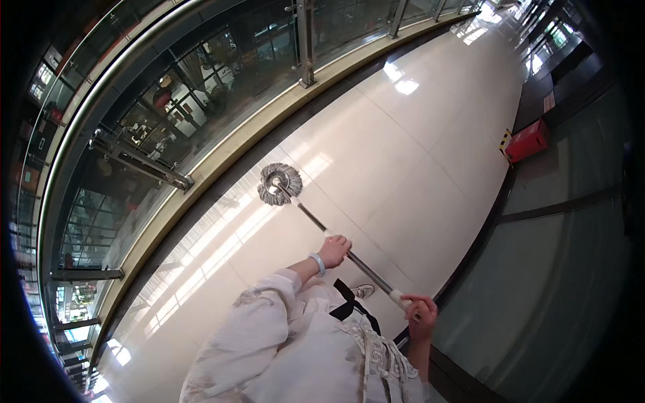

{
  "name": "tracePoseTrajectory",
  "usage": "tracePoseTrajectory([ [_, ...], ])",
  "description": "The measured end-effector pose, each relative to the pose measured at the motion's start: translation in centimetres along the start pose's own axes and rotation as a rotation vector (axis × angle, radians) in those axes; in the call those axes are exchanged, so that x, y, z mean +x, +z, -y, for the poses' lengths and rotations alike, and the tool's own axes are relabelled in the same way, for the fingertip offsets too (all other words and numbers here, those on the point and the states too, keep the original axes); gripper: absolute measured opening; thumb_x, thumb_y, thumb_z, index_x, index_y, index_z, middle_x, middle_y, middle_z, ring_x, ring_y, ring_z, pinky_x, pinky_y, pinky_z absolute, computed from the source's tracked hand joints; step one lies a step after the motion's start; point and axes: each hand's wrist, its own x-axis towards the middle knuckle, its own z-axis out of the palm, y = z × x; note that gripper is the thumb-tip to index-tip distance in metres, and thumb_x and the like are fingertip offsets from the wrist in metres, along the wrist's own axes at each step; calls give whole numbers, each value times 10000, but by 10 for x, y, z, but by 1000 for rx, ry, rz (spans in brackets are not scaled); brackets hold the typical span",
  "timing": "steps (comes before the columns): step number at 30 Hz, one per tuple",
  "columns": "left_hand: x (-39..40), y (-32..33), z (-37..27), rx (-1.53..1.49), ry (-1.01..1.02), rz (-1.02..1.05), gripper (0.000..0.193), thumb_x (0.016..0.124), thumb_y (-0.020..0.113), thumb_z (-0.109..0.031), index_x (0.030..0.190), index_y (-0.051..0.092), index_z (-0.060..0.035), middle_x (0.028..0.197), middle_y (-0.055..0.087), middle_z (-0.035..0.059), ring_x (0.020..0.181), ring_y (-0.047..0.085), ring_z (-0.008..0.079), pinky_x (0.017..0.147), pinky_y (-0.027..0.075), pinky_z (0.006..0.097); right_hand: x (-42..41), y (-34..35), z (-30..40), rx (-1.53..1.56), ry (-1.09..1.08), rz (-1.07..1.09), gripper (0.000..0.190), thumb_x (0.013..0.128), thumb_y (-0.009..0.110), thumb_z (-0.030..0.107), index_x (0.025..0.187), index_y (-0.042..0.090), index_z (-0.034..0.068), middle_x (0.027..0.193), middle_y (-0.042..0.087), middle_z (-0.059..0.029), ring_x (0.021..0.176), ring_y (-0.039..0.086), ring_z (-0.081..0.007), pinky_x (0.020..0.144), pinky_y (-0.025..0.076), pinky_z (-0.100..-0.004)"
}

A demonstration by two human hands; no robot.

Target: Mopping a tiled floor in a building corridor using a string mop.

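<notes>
A round mop head (267,195) with grey strands rests on the glossy tiled floor (423,131), near the dark border strip. From its centre a metal mop handle (370,270) runs back towards my body. My left hand (334,252) is wrapped around the middle of the handle, just behind a white collar; a pale bangle (318,264) circles that wrist. At the white end grip, my right hand (422,313) holds the handle close to the glass on the right. Below the handle, part of a shoe (364,290) shows.
Along the left runs a glass balustrade with a metal handrail (88,113) and posts (306,43) on a raised ledge (252,136). A lower level is visible through it. On the right, a red box (527,141) stands by a dark-framed glass wall (534,262).
</notes>
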Motion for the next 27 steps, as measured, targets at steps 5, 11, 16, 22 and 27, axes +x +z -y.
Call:
tracePoseTrajectory([
  [5, -41, -53, 54, 19, -261, -147, 705, 663, 674, -115, 1295, 371, -200, 1380, 266, 190, 1303, 231, 378, 999, 276, 541, 78, 96, -71, -189, 34, 109, 217, 883, 435, 71, 929, 614, -42, 797, 630, -94, 556, 510, -93, 562, 420, -227],
  [11, -55, -48, 58, 34, -289, -101, 714, 654, 668, -114, 1286, 375, -271, 1402, 253, 163, 1323, 187, 383, 999, 244, 580, 58, 103, -65, 19, 185, 101, 198, 903, 456, 98, 962, 586, -39, 833, 627, -95, 538, 476, -66, 491, 376, -194],
  [16, -26, -39, -20, -188, 293, 86, 719, 633, 702, -104, 1267, 390, -239, 1110, 474, 87, 1127, 434, 266, 887, 339, 511, -5, 15, 12, -719, -287, -114, 106, 882, 463, -15, 798, 511, -57, 746, 510, -97, 593, 508, -128, 658, 479, -271],
  [22, -9, -22, -96, -380, 597, 101, 539, 723, 663, -153, 1202, 420, -189, 992, 503, 65, 1011, 492, 249, 846, 347, 448, -51, -37, 66, 154, -165, -383, 212, 929, 427, 192, 956, 533, 10, 452, 326, 5, 533, 471, -141, 668, 468, -290],
  [27, -10, -2, -38, -300, 484, 136, 276, 776, 594, -196, 1021, 476, -148, 951, 528, 61, 958, 517, 265, 816, 365, 441, -42, 5, 20, -27, -171, -345, 349, 913, 418, 297, 812, 547, -11, 637, 535, -96, 628, 531, -173, 657, 441, -291],
])
